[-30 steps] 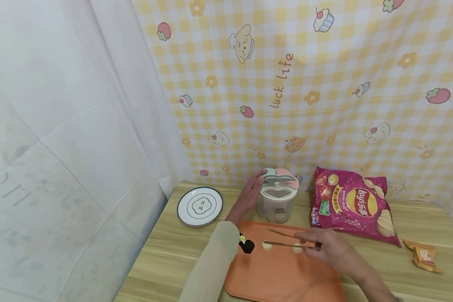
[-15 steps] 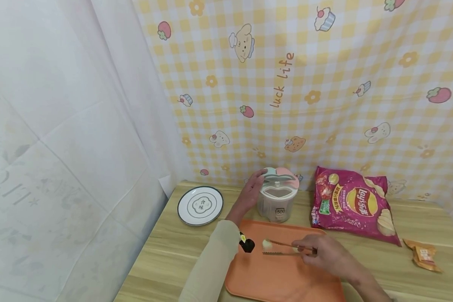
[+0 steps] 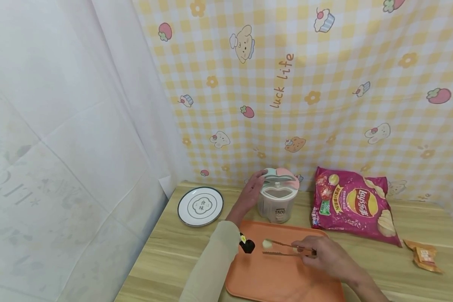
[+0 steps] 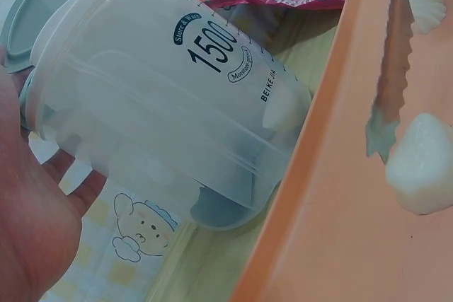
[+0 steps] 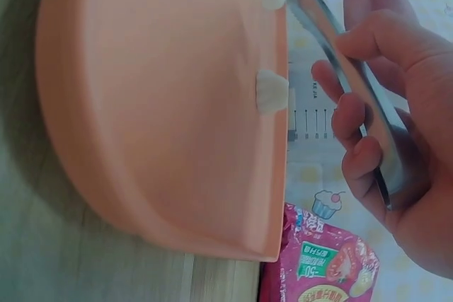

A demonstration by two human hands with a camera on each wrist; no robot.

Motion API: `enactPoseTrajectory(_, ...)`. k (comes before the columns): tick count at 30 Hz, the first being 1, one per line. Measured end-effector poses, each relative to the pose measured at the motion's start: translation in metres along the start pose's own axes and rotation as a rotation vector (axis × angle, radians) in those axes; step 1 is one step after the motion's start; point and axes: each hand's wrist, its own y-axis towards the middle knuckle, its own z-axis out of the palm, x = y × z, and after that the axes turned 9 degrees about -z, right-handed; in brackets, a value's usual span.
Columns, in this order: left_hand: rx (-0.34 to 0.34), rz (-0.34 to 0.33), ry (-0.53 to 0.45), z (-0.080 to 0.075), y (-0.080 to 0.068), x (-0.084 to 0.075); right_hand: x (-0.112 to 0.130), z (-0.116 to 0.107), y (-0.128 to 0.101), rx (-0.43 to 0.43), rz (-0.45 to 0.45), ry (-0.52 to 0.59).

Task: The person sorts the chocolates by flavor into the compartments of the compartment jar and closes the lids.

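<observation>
My left hand (image 3: 251, 191) holds the upper side of a translucent storage jar (image 3: 275, 207), which has a pink and green lid with its flap raised. Through the jar's wall a pale piece (image 4: 283, 109) shows near the bottom. My right hand (image 3: 326, 255) grips metal tongs (image 3: 277, 253) over the orange tray (image 3: 283, 281). The tongs' arms are spread, their toothed tips right by a small white piece (image 3: 266, 243). Another white piece, ridged like a shell (image 5: 272, 92), lies on the tray further right; in the head view the tongs and hand hide it.
Left of the jar sits a white plate with a dark rim (image 3: 200, 206). A purple Lay's chip bag (image 3: 355, 205) leans at the back right, with a small orange packet (image 3: 423, 256) beside it. A patterned curtain (image 3: 309, 121) hangs behind the wooden table (image 3: 154, 260).
My right hand has brought the tongs nearer to me, so that their tips now stand around the left white piece's near side. My left hand keeps its place on the jar.
</observation>
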Motion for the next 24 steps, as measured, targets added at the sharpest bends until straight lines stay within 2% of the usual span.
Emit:
enactPoseTrajectory(12, -0.012, -0.011, 0.009, 0.0008, -0.0001, -0.0019, 0.0004, 0.0017, 0.0029, 0.053, 0.033, -0.062)
enactPoseTrajectory(24, -0.011, 0.0, 0.0, 0.001, 0.0009, 0.0004, -0.0003, 0.0024, 0.0028, 0.051, 0.019, -0.049)
